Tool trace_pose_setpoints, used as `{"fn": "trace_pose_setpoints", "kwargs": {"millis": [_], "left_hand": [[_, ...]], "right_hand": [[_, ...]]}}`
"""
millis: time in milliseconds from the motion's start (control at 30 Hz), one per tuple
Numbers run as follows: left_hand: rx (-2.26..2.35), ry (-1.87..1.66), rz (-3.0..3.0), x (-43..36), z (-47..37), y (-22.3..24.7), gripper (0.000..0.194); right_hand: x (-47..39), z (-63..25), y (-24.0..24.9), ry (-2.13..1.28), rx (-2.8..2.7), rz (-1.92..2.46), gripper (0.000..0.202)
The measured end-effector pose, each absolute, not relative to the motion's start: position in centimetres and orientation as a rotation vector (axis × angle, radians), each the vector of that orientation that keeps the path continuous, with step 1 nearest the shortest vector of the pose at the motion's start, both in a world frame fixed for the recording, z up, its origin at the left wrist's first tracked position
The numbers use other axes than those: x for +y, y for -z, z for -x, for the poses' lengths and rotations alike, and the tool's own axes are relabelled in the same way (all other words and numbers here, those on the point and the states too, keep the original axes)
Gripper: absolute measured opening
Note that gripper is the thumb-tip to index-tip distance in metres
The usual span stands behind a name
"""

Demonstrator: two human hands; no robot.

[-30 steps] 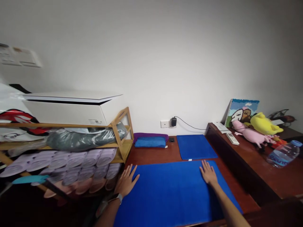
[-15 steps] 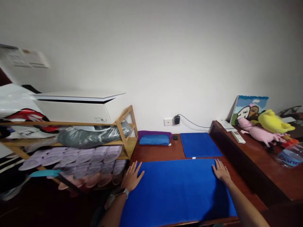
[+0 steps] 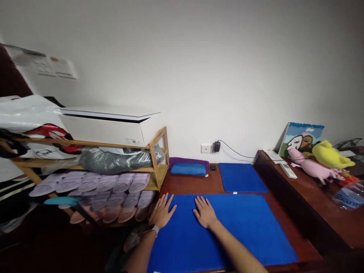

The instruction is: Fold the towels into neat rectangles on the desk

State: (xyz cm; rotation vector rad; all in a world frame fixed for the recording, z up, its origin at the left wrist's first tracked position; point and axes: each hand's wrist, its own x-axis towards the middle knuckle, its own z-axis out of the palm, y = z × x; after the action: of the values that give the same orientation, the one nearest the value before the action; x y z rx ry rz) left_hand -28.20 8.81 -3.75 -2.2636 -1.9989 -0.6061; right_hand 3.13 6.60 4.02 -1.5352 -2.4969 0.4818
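A large blue towel (image 3: 244,227) lies spread flat on the reddish-brown wooden table (image 3: 190,185). My left hand (image 3: 162,211) rests palm down at the towel's far left corner, fingers stretched out, with a watch on the wrist. On the far left-centre part of the same towel lies my right hand (image 3: 205,212), flat with its fingers spread. Neither hand holds anything. Beyond the big towel, a smaller folded blue towel (image 3: 241,178) lies flat at the right. A rolled or folded blue towel (image 3: 188,169) sits by the wall, in front of a purple one (image 3: 178,160).
To the left stands a wooden rack (image 3: 159,159) with lilac slippers (image 3: 119,182), bagged items and a white box (image 3: 105,129). A higher ledge at right bears a remote control (image 3: 288,170), plush toys (image 3: 331,154) and a plastic bottle (image 3: 348,195). A plugged-in charger (image 3: 217,146) is on the wall.
My right hand has moved left across the large towel, from its far right corner towards my left hand. My left hand stays at the left corner. The view has shifted slightly left.
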Motion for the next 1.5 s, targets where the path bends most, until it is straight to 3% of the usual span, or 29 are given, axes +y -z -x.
{"fn": "trace_pose_setpoints", "kwargs": {"millis": [133,367,533,733,933,1067,1200,1300,1400,1500], "left_hand": [[-1.985,0.613,2.254,8.9,28.4,3.8,0.07],[-1.965,0.618,2.242,9.3,28.9,4.2,0.071],[-1.971,0.572,2.245,9.2,28.9,3.8,0.072],[-1.996,0.511,2.268,9.1,28.9,3.2,0.073],[-1.977,0.54,2.278,9.1,29.0,3.4,0.071],[-1.985,0.558,2.271,9.1,28.8,3.7,0.072],[-2.006,0.564,2.28,8.9,28.6,3.7,0.073],[-2.035,0.572,2.282,8.8,28.5,3.6,0.072],[-2.025,0.579,2.278,8.8,28.5,3.6,0.071],[-2.009,0.574,2.275,8.9,28.6,3.7,0.071]], "right_hand": [[6.3,-7.8,-3.4,-0.477,-2.442,1.693,0.072],[7.4,-31.4,-1.1,-0.259,-1.923,2.435,0.074],[7.4,-38.2,1.6,-0.197,-1.805,2.515,0.081],[7.3,-37.4,1.7,-0.2,-1.786,2.537,0.08],[8.7,-35.1,-2.9,-0.215,-1.748,2.677,0.072],[10.1,-25.3,-5.8,-0.076,-1.959,2.425,0.067],[9.4,-10.3,-5.4,-0.338,-2.349,1.783,0.069],[8.1,-3.7,-4.1,-0.487,-2.492,1.553,0.072],[7.5,-5.3,-3.3,-0.485,-2.48,1.611,0.072],[7.7,-14.0,-3.0,-0.422,-2.358,1.87,0.072]]}}
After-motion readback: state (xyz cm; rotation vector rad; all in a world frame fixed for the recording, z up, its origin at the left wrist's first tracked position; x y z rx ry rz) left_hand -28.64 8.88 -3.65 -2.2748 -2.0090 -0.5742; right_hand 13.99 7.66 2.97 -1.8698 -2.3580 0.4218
